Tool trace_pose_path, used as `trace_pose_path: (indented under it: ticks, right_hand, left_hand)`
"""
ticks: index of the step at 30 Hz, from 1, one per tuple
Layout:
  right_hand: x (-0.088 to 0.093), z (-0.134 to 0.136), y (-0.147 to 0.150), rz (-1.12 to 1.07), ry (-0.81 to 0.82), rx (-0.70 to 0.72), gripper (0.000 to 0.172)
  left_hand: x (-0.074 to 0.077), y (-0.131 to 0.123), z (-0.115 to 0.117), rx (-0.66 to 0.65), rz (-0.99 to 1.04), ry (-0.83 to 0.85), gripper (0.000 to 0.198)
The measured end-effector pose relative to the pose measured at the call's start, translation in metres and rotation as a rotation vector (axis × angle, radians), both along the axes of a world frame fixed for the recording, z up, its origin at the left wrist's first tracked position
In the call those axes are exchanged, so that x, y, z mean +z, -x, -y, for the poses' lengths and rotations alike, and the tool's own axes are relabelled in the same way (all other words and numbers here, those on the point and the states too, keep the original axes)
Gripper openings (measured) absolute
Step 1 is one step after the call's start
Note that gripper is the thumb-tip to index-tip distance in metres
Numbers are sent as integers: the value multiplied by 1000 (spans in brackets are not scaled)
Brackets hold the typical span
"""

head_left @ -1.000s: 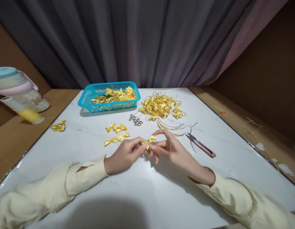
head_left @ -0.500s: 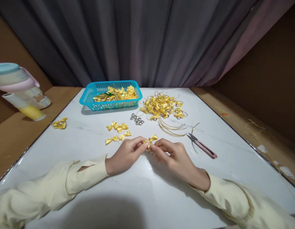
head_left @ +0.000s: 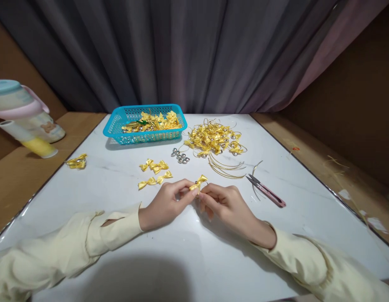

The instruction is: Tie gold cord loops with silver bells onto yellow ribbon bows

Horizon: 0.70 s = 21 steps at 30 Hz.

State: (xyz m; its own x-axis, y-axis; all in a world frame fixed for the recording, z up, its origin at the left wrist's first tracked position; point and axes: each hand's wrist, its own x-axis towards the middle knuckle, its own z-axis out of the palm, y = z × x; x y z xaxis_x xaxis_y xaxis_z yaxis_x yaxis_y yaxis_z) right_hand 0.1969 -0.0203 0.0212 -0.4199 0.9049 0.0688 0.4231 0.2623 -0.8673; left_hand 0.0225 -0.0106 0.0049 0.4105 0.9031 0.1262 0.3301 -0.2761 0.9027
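My left hand (head_left: 171,203) pinches a yellow satin bow (head_left: 201,180) between thumb and fingertips, above the middle of the table. Close against it, my right hand (head_left: 227,205) has its thumb and forefinger pressed together on a thin gold cord (head_left: 207,183) that curves beside the bow; the exact pinch point is partly hidden. Several loose yellow bows (head_left: 154,170) lie beyond my left hand. A small cluster of silver bells (head_left: 181,156) sits farther back. Beyond my right hand lie cut gold cords (head_left: 225,170) and pink-handled thread snips (head_left: 266,191) with dark blades.
A blue plastic basket (head_left: 144,138) holding bows stands at the back left. Right of it is a heap of bows with bells and cords (head_left: 213,138). Another bow bundle (head_left: 77,161) lies at the left edge. A tumbler (head_left: 30,109) and a yellow-cored roll (head_left: 30,140) are far left.
The bow has turned slightly in my fingers, and the gold cord loop now shows at its right side. Both hands stay nearly in place; the view has shifted a little.
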Motion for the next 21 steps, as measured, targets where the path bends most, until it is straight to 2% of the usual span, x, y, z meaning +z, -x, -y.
trace_pose_path:
  ticks: [15,18,21]
  right_hand:
    - [-4,0,2,9,24,-15,19]
    - [3,-1,-3,43,-59,-45,17]
    - [14,-3,-12,78,-240,-177,11]
  left_hand:
    - [-7,-9,-5,119,22,-49,20]
    - [-6,-8,-4,135,4,-80,20]
    - [-4,-6,-3,100,27,-55,21]
